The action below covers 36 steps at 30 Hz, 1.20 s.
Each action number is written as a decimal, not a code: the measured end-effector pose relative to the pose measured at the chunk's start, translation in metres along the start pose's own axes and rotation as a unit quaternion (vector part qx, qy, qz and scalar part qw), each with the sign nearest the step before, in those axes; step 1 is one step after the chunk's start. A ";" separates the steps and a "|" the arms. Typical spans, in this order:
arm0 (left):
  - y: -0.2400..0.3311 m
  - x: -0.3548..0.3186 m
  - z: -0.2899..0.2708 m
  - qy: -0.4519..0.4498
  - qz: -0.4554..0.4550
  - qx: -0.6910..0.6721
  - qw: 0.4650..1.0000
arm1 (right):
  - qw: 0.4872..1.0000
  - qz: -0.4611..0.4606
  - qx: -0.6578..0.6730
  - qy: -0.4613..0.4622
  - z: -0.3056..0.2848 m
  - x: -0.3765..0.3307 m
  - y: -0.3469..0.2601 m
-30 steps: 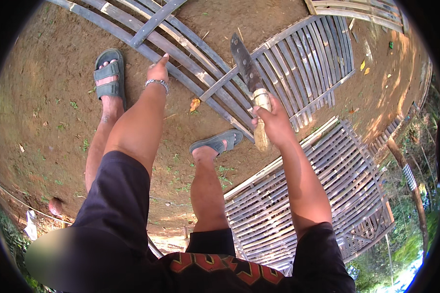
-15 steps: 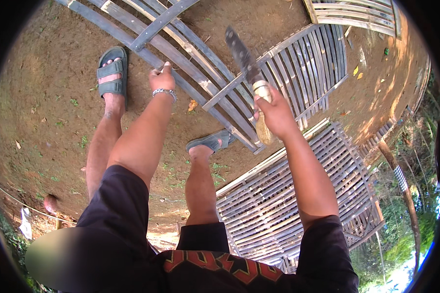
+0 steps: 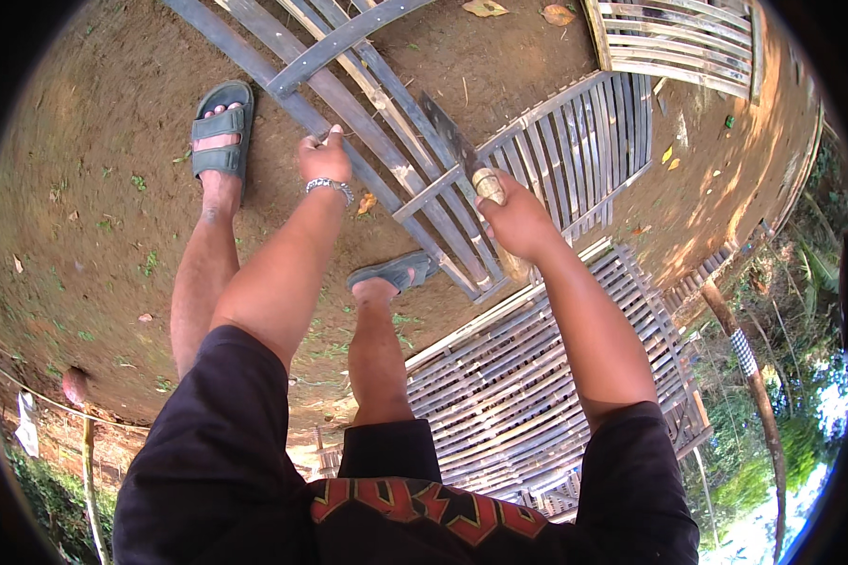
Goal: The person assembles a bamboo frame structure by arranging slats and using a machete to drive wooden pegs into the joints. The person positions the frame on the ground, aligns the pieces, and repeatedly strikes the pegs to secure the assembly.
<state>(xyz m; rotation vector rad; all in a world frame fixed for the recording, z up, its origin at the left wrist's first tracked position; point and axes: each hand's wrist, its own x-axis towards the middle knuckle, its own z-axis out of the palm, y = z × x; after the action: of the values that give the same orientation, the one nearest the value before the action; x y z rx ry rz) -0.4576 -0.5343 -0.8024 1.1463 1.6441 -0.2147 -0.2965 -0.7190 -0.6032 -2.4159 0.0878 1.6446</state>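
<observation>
My right hand (image 3: 523, 221) is wrapped around the wooden handle of a machete (image 3: 450, 130). The dark, spotted blade points up and left, overlapping slats of a grey bamboo panel (image 3: 372, 153); whether it touches them I cannot tell. My left hand (image 3: 324, 160), with a chain bracelet at the wrist, is closed in a pinch by the panel's near edge. Whatever is between its fingertips is too small to make out. Nailed crosspieces join the panel's long slats.
A slatted panel (image 3: 575, 141) lies to the right, with another slatted bamboo piece (image 3: 678, 42) beyond it. A large bamboo platform (image 3: 528, 377) stands at the lower right. My sandalled feet are on bare soil, one sandal (image 3: 396, 272) near the panel's end. Dry leaves (image 3: 483, 8) are scattered about.
The machete has come down and left, its blade now lying across the slats in view. My left hand keeps its pinch by the panel's edge. The whole view has shifted slightly.
</observation>
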 end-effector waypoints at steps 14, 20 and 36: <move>0.011 -0.018 -0.003 0.022 0.014 -0.054 0.998 | 0.997 0.029 -0.065 -0.029 -0.021 0.003 0.009; 0.009 -0.017 -0.002 0.025 0.000 -0.071 0.997 | 0.986 -0.051 0.148 0.054 -0.021 -0.002 -0.020; 0.002 -0.024 -0.002 0.043 0.013 -0.016 0.999 | 0.995 0.088 0.011 -0.041 -0.019 -0.005 -0.023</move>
<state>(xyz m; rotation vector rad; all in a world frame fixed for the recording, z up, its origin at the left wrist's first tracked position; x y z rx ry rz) -0.4579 -0.5453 -0.7809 1.1659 1.7018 -0.1236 -0.2775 -0.7008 -0.5885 -2.3802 0.3111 1.8037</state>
